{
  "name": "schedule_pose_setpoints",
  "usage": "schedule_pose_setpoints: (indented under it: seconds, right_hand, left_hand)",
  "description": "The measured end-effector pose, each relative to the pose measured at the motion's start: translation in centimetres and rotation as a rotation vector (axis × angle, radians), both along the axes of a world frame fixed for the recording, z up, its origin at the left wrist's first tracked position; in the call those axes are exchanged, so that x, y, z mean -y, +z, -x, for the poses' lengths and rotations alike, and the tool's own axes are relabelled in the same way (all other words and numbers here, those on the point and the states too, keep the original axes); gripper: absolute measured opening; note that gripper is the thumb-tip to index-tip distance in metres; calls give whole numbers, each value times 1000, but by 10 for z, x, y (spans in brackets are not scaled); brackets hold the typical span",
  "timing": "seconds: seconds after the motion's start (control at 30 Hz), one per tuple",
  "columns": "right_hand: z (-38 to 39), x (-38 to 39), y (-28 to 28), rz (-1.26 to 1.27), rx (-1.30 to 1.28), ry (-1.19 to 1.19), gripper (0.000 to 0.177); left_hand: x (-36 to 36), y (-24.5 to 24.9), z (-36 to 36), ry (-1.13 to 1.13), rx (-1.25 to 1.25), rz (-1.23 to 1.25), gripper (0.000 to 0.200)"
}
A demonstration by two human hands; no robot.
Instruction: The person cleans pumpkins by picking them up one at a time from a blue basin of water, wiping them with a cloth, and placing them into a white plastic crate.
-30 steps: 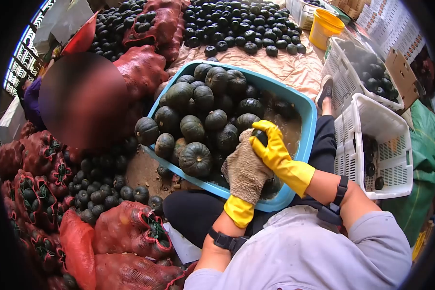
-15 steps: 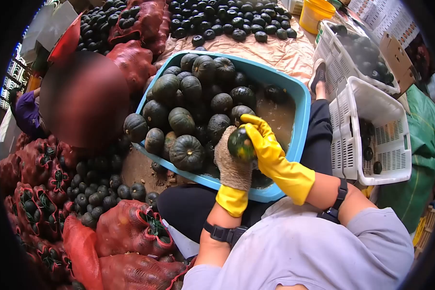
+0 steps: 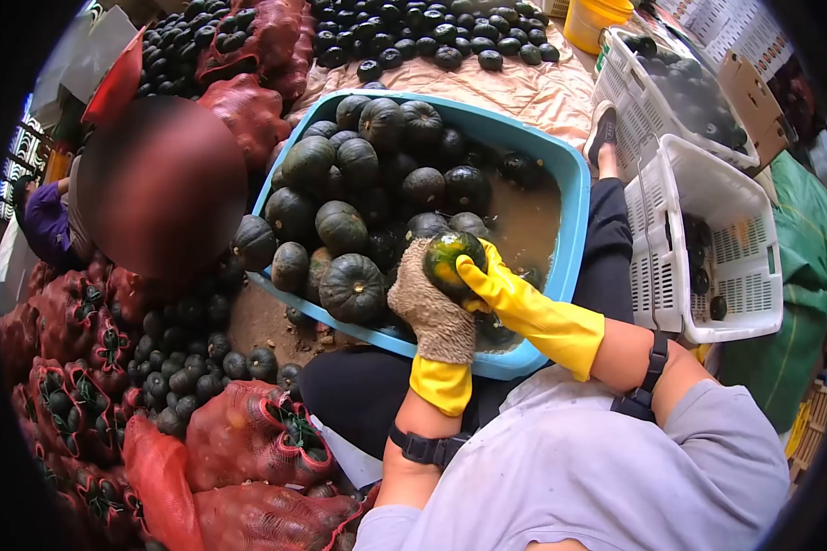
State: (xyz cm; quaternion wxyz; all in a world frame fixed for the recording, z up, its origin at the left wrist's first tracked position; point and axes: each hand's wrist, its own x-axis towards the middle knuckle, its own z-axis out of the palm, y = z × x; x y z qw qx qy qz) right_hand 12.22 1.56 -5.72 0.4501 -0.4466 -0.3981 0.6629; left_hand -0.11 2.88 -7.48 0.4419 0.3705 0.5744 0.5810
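Observation:
Between both hands is a wet, dark green pumpkin with a yellow-orange patch, held over the near side of a blue tub. My left hand, in a brown fuzzy mitt over a yellow glove, closes round its left and lower side. My right hand, in a yellow rubber glove, grips it from the right, with the fingers pressed to its face. Dull green pumpkins are heaped in the tub's left part. Murky brown water fills the right part, where another pumpkin floats.
White plastic crates with some pumpkins stand on the right. Red mesh sacks and loose pumpkins lie on the left, where a person in a purple sleeve sits. Many pumpkins cover a cloth behind the tub, near a yellow bucket.
Turned in my hands, the pumpkin shows more of its yellow-orange patch and sits slightly higher. My right fingers have moved from its top down to its right front.

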Motion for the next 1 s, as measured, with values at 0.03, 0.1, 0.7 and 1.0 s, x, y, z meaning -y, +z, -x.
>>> schedule_pose_setpoints:
  seconds: [0.03,0.1,0.7,1.0]
  right_hand:
    - [-7,-5,-24,-182,168,32,71]
    - [-27,-10,-23,-435,406,159,73]
    - [-196,10,37,-111,-602,-507,39]
    - [-146,-16,2,-483,1274,651,67]
  left_hand:
    - [7,17,0,-63,-287,-116,38]
    - [12,28,8,-109,-721,-367,46]
    - [15,30,2,-288,70,-136,20]
    - [4,-5,-41,-982,-1925,-327,26]
